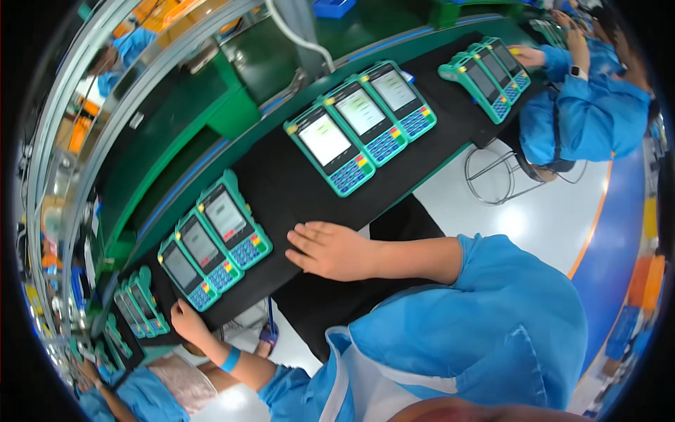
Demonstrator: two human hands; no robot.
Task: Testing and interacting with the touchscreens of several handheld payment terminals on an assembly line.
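Note:
My right hand (330, 252) lies open on the edge of the black work surface (264, 158), fingers stretched and nothing in them. Just left of it are three payment terminals (213, 240) side by side in green cases, with lit screens and blue keypads. My left hand (190, 323), with a blue band on its wrist, rests at the bench edge close to the nearest terminal's lower end. No held thing shows in it, and its fingers are partly hidden. Up and right lie three more payment terminals (362, 125) with bright screens and yellow, red and blue keys.
Farther right, a co-worker in blue (590, 112) has a hand at another terminal group (489, 77). More terminals (140, 302) lie at the far left, near another person (140, 390). Green shelving (176, 141) runs behind the bench. A metal stool (492, 176) stands at the right.

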